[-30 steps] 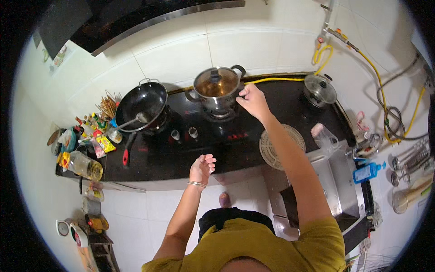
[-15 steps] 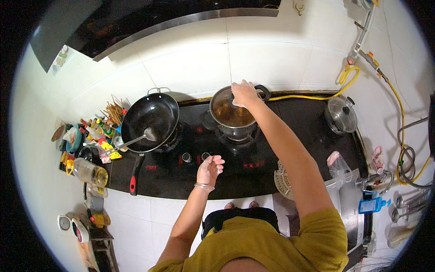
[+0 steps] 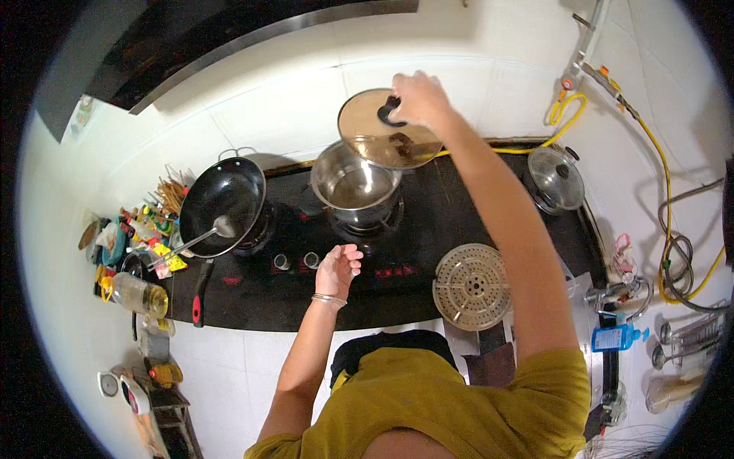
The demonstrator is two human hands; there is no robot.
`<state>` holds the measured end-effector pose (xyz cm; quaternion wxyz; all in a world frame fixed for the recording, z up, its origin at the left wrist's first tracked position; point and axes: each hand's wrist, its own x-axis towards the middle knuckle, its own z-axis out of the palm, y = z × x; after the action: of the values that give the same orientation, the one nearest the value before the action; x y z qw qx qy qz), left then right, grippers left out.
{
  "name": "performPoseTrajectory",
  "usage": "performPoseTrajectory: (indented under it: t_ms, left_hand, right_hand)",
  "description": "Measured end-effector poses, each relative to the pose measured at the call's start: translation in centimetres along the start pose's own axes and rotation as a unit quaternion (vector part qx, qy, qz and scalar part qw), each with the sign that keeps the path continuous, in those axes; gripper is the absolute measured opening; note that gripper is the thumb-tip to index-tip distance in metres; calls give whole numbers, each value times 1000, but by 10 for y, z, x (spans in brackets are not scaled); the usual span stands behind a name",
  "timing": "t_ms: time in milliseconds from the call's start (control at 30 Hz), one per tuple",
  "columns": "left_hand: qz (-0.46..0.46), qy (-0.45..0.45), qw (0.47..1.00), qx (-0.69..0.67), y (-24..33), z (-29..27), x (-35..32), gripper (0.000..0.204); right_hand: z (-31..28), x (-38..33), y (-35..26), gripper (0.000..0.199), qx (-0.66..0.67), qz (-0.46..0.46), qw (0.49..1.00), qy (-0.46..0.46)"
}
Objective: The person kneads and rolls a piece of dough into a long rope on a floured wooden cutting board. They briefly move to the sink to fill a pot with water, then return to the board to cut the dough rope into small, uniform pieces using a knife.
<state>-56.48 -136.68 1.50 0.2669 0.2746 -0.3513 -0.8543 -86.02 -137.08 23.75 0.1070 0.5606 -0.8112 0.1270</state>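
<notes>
A glass lid (image 3: 386,141) is gripped by its black knob in the right hand (image 3: 417,98), tilted above the steel pot (image 3: 355,186). The left hand (image 3: 336,269) is held loosely open over the stove (image 3: 428,229), nothing grasped

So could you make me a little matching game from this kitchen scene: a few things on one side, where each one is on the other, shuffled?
Things:
1. glass lid
2. ladle
3. round steamer rack
4. left hand

Places:
A. lying in the black wok
B. flat on the dark counter, right of the stove knobs
C. held up by the right hand, tilted over the steel pot
D. hovering open above the counter's front, holding nothing

Pairs: 1-C, 2-A, 3-B, 4-D
</notes>
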Motion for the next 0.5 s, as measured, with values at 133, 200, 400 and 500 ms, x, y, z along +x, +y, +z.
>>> performPoseTrajectory:
  t_ms: [133,200,400,500]
  left_hand:
    - [-25,-26,999,-2,-21,23,14,33]
    - [-46,-31,998,5,-33,31,18,33]
    - [-94,-79,992,1,-68,37,34,33]
    - [-105,-74,992,20,-75,39,34,33]
  right_hand:
    - [0,-38,75,38,-50,35,998,16]
    - [17,-67,105,39,-63,48,997,-15]
    - [112,-157,162,41,-142,86,979,-115]
    - [169,-196,182,39,-98,110,978,-145]
